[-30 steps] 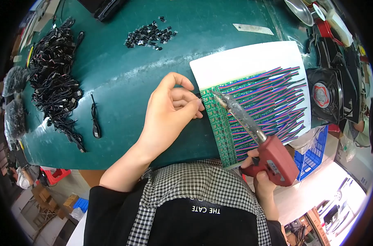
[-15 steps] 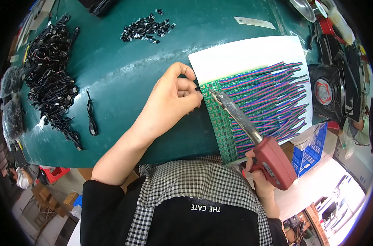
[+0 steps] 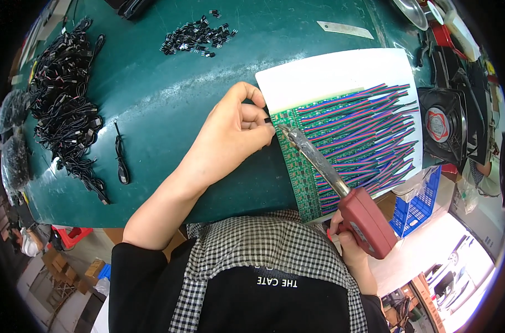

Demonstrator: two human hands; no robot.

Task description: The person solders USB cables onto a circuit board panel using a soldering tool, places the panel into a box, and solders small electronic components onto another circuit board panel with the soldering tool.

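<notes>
My left hand point(image 3: 227, 136) pinches a small black connector point(image 3: 267, 120) at the left edge of a green circuit board panel point(image 3: 299, 177). Rows of red, blue, black and green wires point(image 3: 363, 133) run from the panel toward the right, over a white sheet point(image 3: 324, 72). Held low on the right, a dark red soldering gun point(image 3: 369, 219) is in the grip of my right hand point(image 3: 351, 247), its fingers partly hidden by the body. The gun's metal tip points up and left, at the panel's edge near the connector; whether it touches cannot be made out.
A heap of black cables point(image 3: 66, 94) lies on the left of the green table, beside a single coiled cable point(image 3: 121, 158). Loose black connectors point(image 3: 194, 38) are piled at the back. Further right are a blade point(image 3: 346, 29), a black fan point(image 3: 441, 125) and a blue basket point(image 3: 416, 208).
The soldering gun has shifted slightly left, and its tip is closer to the panel's left edge and the connector. My left hand has stayed almost in place.
</notes>
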